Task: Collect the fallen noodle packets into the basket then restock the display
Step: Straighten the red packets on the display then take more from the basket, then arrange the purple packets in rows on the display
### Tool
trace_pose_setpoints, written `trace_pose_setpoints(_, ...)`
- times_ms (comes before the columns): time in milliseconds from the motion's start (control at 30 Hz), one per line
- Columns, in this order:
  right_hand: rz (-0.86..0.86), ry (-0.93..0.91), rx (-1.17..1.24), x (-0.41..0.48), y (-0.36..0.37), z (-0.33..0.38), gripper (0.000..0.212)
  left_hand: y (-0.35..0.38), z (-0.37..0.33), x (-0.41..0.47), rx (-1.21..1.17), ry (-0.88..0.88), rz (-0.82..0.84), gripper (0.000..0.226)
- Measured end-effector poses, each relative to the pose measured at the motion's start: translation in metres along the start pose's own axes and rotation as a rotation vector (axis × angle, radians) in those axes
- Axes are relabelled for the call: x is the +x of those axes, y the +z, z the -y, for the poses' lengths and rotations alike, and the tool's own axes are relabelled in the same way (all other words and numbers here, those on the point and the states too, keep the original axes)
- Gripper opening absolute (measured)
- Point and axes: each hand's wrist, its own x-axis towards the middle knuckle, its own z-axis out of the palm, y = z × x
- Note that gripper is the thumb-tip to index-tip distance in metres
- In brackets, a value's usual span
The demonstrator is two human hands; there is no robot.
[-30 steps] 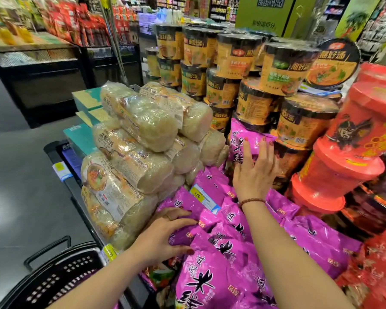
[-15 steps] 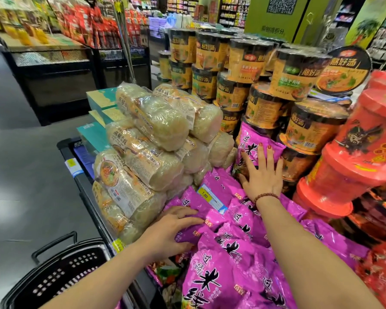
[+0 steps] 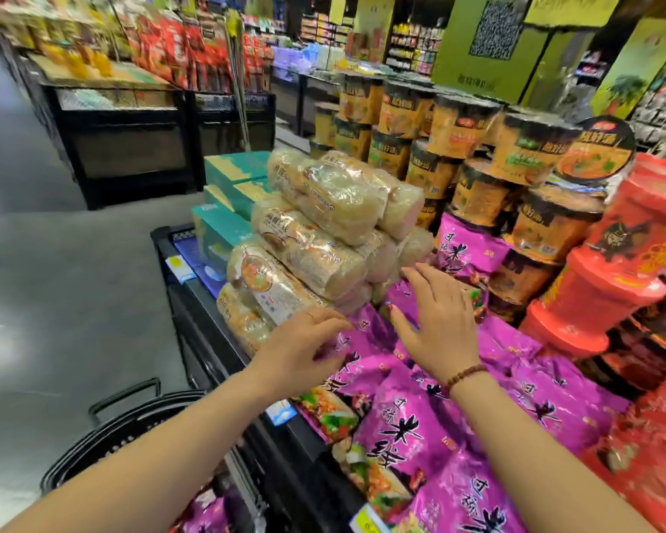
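- The left hand [image 3: 304,346] reaches forward palm down. Its fingers are loosely extended and lie together, with the tips on a purple noodle packet [image 3: 362,340] just beside the clear bundles; it clamps nothing.
- The right hand [image 3: 439,325] is palm down over the same pile, fingers straight and spread apart, gripping nothing. Blur hides whether the palm touches the packets.
- A brown bead bracelet [image 3: 466,375] circles the right wrist, and a thin ring [image 3: 310,314] sits on a left finger.
- Both forearms are bare and run in from the bottom edge.
- The purple packets [image 3: 420,436] are glossy, crinkled plastic pillows with black characters, heaped flat on the black display shelf [image 3: 285,452]. 1 packet [image 3: 466,248] stands upright against the cups.
- The black basket [image 3: 104,440], perforated plastic with a loop handle, stands on the floor under the left forearm; something purple [image 3: 204,513] shows in it.
- Clear film bundles [image 3: 316,240] of pale, stringy noodles are stacked like logs.
- Round orange-and-black paper cups [image 3: 458,128] are stacked behind, red tubs [image 3: 631,244] stand to the right, and teal boxes [image 3: 224,232] to the left.
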Motion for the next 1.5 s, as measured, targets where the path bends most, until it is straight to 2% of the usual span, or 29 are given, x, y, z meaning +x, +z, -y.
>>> trace_pose_setpoints(100, 0.045, -0.066, 0.107, -0.012, -0.001, 0.057, 0.053, -0.03, 0.018, -0.034, 0.067, -0.039, -0.021, 0.037)
trace_pose_setpoints(233, 0.161, -0.121, 0.266, -0.031, 0.017, 0.134, 0.06, -0.069, 0.054, -0.102, 0.15, -0.237, -0.011, 0.04)
trace_pose_setpoints(400, 0.375, -0.206, 0.338, -0.054, 0.05, 0.217, 0.055, -0.109, 0.089, -0.197, 0.171, -0.465, 0.013, 0.047)
trace_pose_setpoints(700, 0.71, -0.239, 0.441, -0.091, 0.131, 0.301, 0.061, -0.12, 0.132, -0.342, 0.243, -0.901, 0.106, 0.063)
trace_pose_setpoints(933, 1.04, -0.202, 0.478, -0.132, 0.227, 0.329, 0.062, -0.065, 0.16, -0.419, 0.19, -1.239, 0.094, 0.076)
trace_pose_setpoints(1233, 1.388, -0.086, 0.425, -0.252, 0.388, 0.335, 0.066, 0.086, 0.207, -0.494, 0.115, -1.557, 0.011, 0.092)
trace_pose_setpoints(1500, 1.533, 0.152, 0.375, -0.359, 0.5, 0.3, 0.071, 0.173, 0.242, -0.544, 0.125, -1.532, -0.019, 0.095)
